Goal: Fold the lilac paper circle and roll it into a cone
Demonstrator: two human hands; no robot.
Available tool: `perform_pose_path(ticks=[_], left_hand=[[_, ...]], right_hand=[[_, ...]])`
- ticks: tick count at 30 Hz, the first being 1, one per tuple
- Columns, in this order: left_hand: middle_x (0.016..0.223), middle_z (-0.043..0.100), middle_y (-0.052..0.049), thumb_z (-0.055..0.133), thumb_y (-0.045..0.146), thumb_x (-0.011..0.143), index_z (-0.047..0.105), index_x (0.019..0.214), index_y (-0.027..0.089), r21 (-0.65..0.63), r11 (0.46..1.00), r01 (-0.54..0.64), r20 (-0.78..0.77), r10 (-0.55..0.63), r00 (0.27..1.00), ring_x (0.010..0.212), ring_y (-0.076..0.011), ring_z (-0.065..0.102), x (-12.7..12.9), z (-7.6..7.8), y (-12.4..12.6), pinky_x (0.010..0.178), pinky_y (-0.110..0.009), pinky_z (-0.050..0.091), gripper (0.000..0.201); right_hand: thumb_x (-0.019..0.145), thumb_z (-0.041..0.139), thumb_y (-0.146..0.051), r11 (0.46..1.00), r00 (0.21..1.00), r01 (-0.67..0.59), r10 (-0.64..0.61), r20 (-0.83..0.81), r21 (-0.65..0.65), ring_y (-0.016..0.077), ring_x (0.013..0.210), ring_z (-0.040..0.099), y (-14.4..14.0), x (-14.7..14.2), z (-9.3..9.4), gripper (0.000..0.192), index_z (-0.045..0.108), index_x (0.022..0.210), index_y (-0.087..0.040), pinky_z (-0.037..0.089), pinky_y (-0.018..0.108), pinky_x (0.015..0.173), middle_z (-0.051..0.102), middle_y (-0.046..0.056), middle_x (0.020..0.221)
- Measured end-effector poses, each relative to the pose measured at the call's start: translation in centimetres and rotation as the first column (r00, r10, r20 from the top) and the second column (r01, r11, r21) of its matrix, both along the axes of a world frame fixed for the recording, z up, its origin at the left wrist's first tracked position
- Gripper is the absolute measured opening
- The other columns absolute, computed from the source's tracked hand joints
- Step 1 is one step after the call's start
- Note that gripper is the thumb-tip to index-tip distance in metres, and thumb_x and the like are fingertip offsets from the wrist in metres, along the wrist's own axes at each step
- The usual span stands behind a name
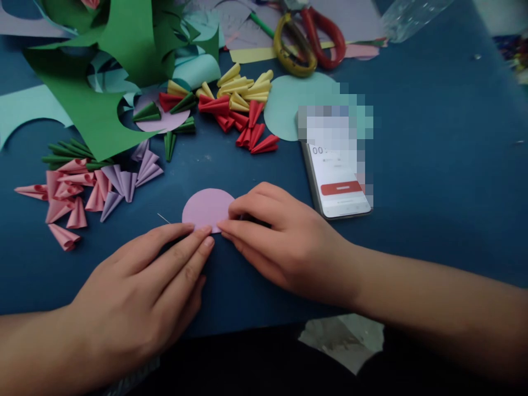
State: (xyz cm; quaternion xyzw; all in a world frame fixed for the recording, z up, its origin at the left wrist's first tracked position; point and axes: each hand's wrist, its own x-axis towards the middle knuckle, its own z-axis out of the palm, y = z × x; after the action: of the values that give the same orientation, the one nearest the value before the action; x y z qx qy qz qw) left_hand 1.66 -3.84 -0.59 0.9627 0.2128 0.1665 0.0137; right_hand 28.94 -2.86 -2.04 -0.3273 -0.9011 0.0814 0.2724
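Observation:
A lilac paper piece (pixel 208 207) with a rounded top lies on the blue table in front of me. Its lower edge is partly hidden by my fingers, so I cannot tell if it is a folded disc. My left hand (pixel 152 280) presses several fingertips along that edge, its thumb tucked below. From the right, my right hand (pixel 284 236) pinches the paper's lower right edge, with fingertips almost meeting the left ones. Left of the paper are small rolled paper cones: pink (pixel 61 206), lilac (pixel 124 184) and dark green (pixel 72 151).
Behind are red cones (pixel 251 126), yellow cones (pixel 243 85), cut green paper (pixel 127 44) and a pale teal disc (pixel 284 104). A phone (pixel 340 190) lies right, with scissors (pixel 309 41) beyond. A thin pin-like piece (pixel 163 218) lies near my left fingers.

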Motion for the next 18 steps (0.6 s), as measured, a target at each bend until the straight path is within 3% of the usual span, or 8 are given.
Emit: perform_pose_path(ticks=[14,18], left_hand=[[0.136,0.085,-0.019,0.068,0.012,0.110,0.072,0.139,-0.001,-0.038,0.999,-0.005,0.006,0.005,1.000,0.119,-0.0419,0.079,-0.02,-0.01,0.07,0.093,-0.058,0.075,0.032],[0.136,0.084,-0.019,0.069,0.012,0.107,0.072,0.139,-0.001,-0.034,0.999,-0.029,0.010,0.029,1.000,0.121,-0.0465,0.073,-0.09,-0.27,-0.06,0.092,-0.064,0.071,0.034]], right_hand=[[0.112,0.061,-0.011,1.000,0.999,0.011,-0.010,0.033,-0.024,0.0249,0.093,0.067,-0.16,-0.07,0.12,0.021,0.079,0.102,-0.013,0.065,0.042,0.085,0.079,0.015,0.107],[0.110,0.065,-0.012,0.998,0.992,0.006,-0.014,0.123,0.070,0.0286,0.090,0.068,-0.59,-0.19,0.47,0.019,0.083,0.110,-0.007,0.065,0.044,0.077,0.079,0.018,0.102]])
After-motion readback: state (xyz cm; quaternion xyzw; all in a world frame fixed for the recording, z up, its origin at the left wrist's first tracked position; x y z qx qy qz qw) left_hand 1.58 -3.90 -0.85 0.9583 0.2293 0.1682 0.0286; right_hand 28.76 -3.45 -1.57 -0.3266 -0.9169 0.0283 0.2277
